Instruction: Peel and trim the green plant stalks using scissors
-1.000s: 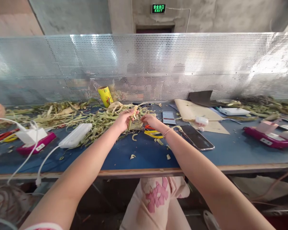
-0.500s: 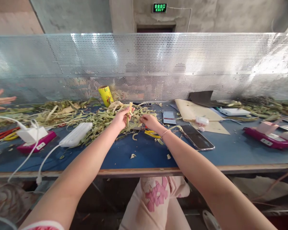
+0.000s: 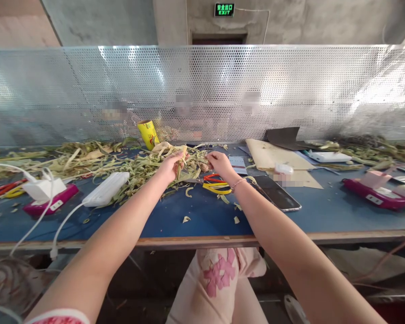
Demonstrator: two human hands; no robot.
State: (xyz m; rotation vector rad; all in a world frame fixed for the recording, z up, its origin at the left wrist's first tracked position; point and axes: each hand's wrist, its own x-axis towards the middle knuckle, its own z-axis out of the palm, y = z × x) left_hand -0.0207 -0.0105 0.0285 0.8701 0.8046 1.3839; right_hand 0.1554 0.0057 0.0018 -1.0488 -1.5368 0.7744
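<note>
My left hand (image 3: 171, 165) is closed round a small upright bundle of pale dried plant strips (image 3: 183, 155) over the middle of the table. To the right of it, my right hand (image 3: 220, 163) has its fingers pinched together; whatever is between them is too small to make out. Loose green and straw-coloured strips (image 3: 135, 173) are heaped under and left of the left hand. Just below the right hand lie scissors with red and yellow handles (image 3: 219, 185), blades pointing left, partly covered by strips.
A yellow tube (image 3: 147, 134) stands at the back against a perforated metal screen (image 3: 216, 81). On the left are a white power bank (image 3: 107, 189) and a purple power strip (image 3: 52, 200) with cables. A phone (image 3: 276, 192), earbud case (image 3: 284, 169) and tan card (image 3: 270, 155) lie right.
My right hand has moved right and slightly up, away from the left, uncovering more of the scissors. My left hand stays with its bundle. Another person's hand at far left has withdrawn.
</note>
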